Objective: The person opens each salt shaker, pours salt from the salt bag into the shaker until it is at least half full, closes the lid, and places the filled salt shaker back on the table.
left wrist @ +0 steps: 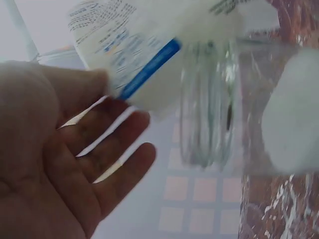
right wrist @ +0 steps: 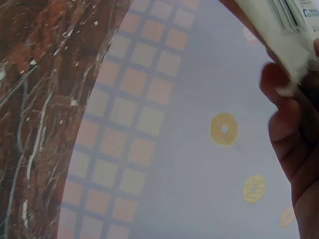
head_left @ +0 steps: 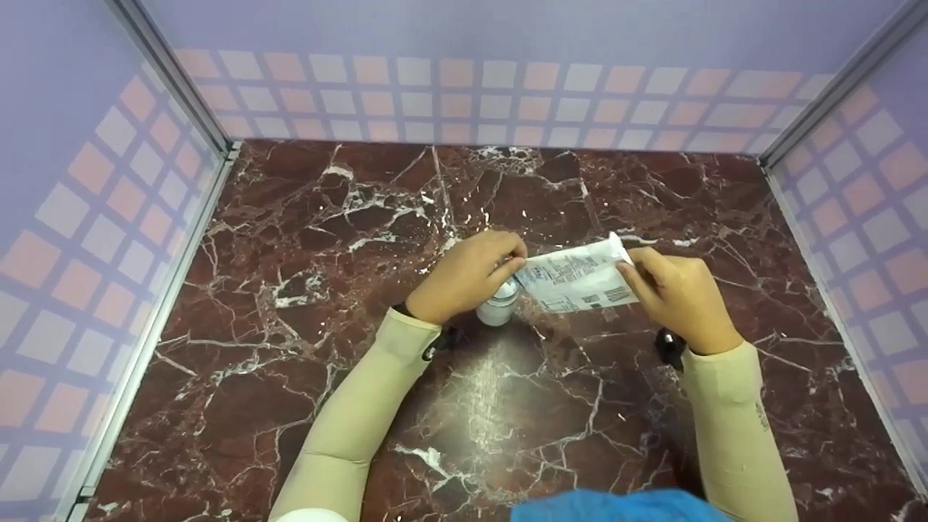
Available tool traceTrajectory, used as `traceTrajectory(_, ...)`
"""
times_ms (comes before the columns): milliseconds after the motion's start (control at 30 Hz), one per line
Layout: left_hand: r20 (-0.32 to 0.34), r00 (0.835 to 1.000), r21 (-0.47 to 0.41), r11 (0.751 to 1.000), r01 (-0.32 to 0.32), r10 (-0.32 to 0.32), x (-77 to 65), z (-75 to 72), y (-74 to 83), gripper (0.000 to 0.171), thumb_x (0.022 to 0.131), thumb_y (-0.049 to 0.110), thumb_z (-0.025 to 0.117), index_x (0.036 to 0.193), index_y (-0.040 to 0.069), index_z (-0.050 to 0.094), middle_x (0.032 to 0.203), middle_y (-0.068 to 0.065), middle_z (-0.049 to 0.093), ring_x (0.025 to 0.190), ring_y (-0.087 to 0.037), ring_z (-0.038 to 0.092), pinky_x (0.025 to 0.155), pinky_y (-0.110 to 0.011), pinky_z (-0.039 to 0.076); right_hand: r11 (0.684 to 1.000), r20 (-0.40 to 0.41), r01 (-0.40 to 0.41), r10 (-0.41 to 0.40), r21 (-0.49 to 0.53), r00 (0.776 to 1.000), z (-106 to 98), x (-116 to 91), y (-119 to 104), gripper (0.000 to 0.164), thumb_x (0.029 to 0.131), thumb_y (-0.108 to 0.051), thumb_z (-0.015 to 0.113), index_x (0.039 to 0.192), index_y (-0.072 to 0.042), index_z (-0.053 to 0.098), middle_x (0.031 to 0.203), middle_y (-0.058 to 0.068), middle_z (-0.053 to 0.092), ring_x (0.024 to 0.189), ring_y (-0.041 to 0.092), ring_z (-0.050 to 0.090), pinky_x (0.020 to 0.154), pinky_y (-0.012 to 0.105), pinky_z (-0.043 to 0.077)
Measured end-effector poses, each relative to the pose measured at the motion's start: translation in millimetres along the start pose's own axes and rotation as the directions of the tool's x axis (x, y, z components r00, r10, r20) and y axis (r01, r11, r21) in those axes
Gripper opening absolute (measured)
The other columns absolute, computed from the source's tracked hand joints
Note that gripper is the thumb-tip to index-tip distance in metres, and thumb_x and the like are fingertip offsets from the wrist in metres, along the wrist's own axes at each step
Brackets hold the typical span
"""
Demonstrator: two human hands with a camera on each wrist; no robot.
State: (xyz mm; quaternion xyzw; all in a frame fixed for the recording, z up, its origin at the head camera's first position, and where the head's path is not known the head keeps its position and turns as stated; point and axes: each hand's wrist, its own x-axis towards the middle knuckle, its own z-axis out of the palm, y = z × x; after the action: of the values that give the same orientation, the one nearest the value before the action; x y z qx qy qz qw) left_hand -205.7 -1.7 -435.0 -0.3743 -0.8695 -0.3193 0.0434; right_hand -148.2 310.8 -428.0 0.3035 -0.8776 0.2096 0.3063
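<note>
A white printed packet point(head_left: 576, 279) slants between both hands, its left end at the mouth of a clear glass jar point(head_left: 499, 310). White contents point(left wrist: 294, 114) show in the jar's body in the left wrist view. My left hand point(head_left: 471, 275) pinches the packet's corner between thumb and index finger, beside a blue strip point(left wrist: 152, 67); its other fingers are spread. At the packet's raised, gathered right end, my right hand point(head_left: 678, 299) grips it with thumb and fingers. The jar stands upright on the table, partly hidden by the left hand.
The table point(head_left: 348, 435) is dark red marble with white veins. Lilac panels with pink and white squares point(head_left: 455, 75) enclose its back and both sides. Blue cloth point(head_left: 616, 507) shows at the near edge. Dark wrist cameras point(head_left: 668, 344) sit under the sleeves.
</note>
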Motion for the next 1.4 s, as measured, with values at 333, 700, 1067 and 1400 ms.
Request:
traceTrajectory(333,-0.189,0.977,-0.178,0.975,-0.135,0.1,6.3,25.2,30.3,0.017,0.109,0.022,0.05,0.104,0.008,0.056,0.093,-0.002,0.058,0.08,-0.012,0.054,0.069,-0.024,0.049,0.981,0.091,-0.19,0.186,0.042,0.978,-24.5,-26.4,-8.9,0.01,0.096,-0.005,0.072,0.105,-0.004,0.067,0.079,0.001,0.069,0.058,0.006,0.057,0.054,0.021,0.046)
traceTrajectory(700,-0.217,0.933,-0.166,0.931,-0.324,0.286,-10.6,29.0,59.4,0.015,0.107,0.018,0.054,0.101,0.005,0.06,0.09,-0.003,0.06,0.08,-0.015,0.053,0.07,-0.023,0.048,0.994,-0.154,-0.106,0.11,0.039,0.982,-33.5,-27.5,-69.8,0.036,0.093,-0.012,0.071,0.125,0.003,0.067,0.113,0.02,0.071,0.103,0.038,0.064,0.102,0.042,0.048)
traceTrajectory(1067,-0.082,0.948,-0.046,0.949,-0.311,0.307,-41.2,31.1,69.2,0.011,0.104,0.02,0.062,0.101,0.011,0.067,0.091,0.003,0.065,0.08,-0.012,0.054,0.072,-0.023,0.047,0.999,0.036,0.028,-0.029,0.034,0.999,-6.4,-36.7,-97.1,0.005,0.097,-0.009,0.072,0.097,-0.005,0.074,0.09,0.003,0.068,0.077,0.021,0.058,0.071,0.036,0.05)
traceTrajectory(1400,-0.273,0.947,-0.122,0.97,-0.211,0.171,-36.5,25.2,47.6,0.008,0.1,0.014,0.067,0.104,0.007,0.069,0.106,-0.003,0.07,0.103,-0.017,0.064,0.098,-0.029,0.052,1.0,0.038,-0.019,0.018,0.008,0.999,-14.4,-20.0,-38.2,0.007,0.085,0.001,0.078,0.09,0.001,0.073,0.086,0.01,0.071,0.079,0.022,0.063,0.07,0.033,0.058)
